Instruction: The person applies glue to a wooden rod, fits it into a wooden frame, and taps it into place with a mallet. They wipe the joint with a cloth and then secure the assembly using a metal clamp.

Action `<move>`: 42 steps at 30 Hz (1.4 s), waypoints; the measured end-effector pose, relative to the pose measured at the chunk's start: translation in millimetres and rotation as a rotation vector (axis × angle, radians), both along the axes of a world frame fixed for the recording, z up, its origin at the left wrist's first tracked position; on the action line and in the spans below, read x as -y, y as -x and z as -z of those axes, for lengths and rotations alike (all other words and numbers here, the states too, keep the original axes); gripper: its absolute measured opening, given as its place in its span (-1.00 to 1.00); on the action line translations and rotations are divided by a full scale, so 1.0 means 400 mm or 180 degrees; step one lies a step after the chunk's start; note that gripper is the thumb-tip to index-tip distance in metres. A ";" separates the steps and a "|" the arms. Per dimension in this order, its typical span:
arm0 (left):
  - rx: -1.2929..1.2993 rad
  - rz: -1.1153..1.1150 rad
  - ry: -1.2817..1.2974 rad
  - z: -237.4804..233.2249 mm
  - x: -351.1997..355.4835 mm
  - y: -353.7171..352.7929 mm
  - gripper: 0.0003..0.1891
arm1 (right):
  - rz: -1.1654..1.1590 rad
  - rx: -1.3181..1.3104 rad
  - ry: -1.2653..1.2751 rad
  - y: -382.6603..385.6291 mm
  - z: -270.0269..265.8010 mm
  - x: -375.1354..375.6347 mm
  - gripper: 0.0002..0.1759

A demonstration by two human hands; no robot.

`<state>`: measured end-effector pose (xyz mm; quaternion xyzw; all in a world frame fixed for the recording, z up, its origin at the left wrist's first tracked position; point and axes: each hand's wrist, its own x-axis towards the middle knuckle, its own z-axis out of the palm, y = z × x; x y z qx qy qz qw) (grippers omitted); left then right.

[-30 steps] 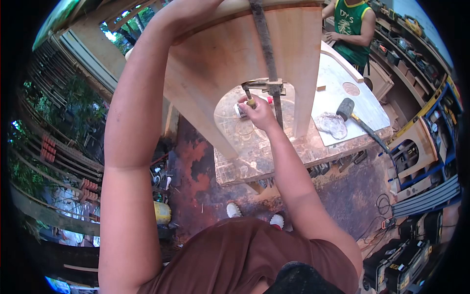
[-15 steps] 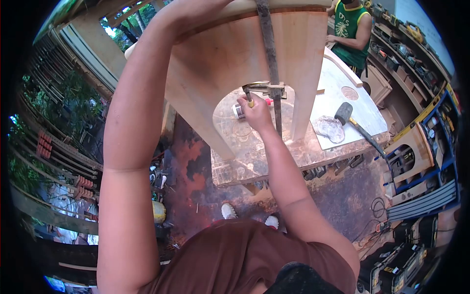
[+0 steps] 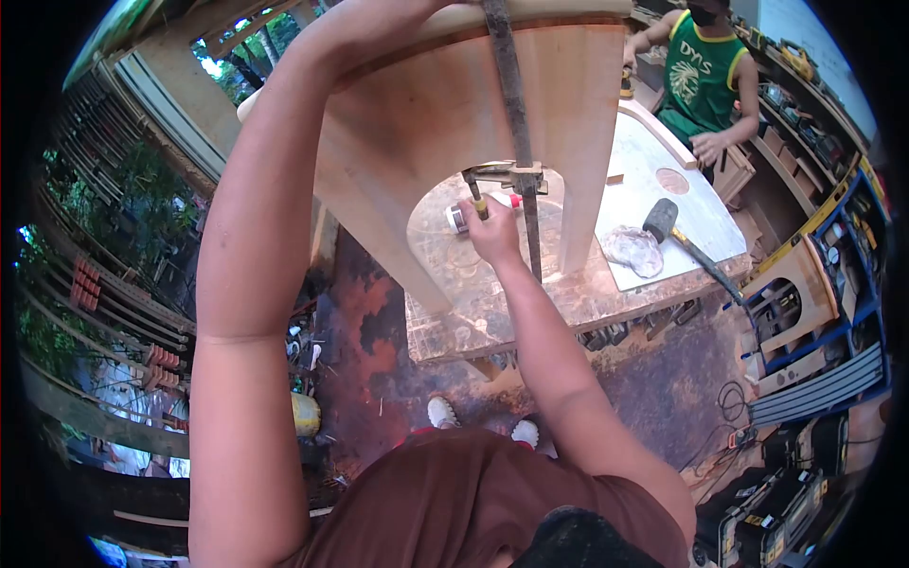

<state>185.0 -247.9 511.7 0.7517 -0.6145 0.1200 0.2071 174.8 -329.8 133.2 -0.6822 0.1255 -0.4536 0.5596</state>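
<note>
A wooden chair-like panel (image 3: pixel 417 123) with an arched cutout stands upright on the workbench. A long dark bar clamp (image 3: pixel 509 85) runs down its face, its sliding jaw sitting at the top of the arch. My right hand (image 3: pixel 494 235) is closed around the clamp's yellowish screw handle (image 3: pixel 481 206), just below that jaw. Behind the hand is a white bottle (image 3: pixel 455 221) with a dark label; a red tip shows to its right. My left hand (image 3: pixel 402 13) reaches over the panel's top edge, and its fingers are out of sight.
On the worn workbench (image 3: pixel 445 343), a white board (image 3: pixel 701 222) carries a rubber mallet (image 3: pixel 663 220) and a crumpled plastic bag (image 3: pixel 632 250). A co-worker in a green jersey (image 3: pixel 701 71) stands beyond it. Tool shelves (image 3: pixel 805 123) line the right, black toolboxes (image 3: pixel 767 521) the lower right.
My view has shifted slightly, and both hands keep their places on the panel and clamp. The co-worker has moved further into view, with the arms now spread apart.
</note>
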 end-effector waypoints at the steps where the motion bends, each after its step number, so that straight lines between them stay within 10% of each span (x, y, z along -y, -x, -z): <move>1: 0.0028 0.0056 0.0071 0.003 0.000 -0.006 -0.38 | -0.0009 -0.0001 0.0003 -0.005 0.006 0.019 -0.63; 4: -0.0104 0.0245 0.0074 0.011 -0.004 -0.007 -0.39 | -0.1489 -0.0011 0.0023 0.002 0.018 0.063 -0.63; 8: -0.0323 0.0208 0.0051 0.008 -0.013 0.015 -0.37 | -0.1132 0.0034 -0.0232 0.009 0.006 0.019 -0.65; 10: -0.0292 0.0252 0.0086 0.009 -0.005 -0.009 -0.36 | 0.0785 -0.0098 0.0398 0.030 -0.029 -0.042 -0.63; 13: -0.0250 -0.0033 0.0022 -0.009 -0.009 -0.010 -0.32 | 0.1016 -0.0121 0.0210 0.030 -0.048 -0.075 -0.61; 18: -0.1583 -0.0215 0.0556 -0.025 0.007 -0.052 -0.29 | 0.0440 -0.0131 0.0232 0.015 -0.036 -0.024 -0.66; 42: -0.0468 -0.0066 0.0010 -0.011 -0.043 -0.108 -0.61 | -0.0730 -0.0073 -0.0219 0.031 -0.021 0.012 -0.71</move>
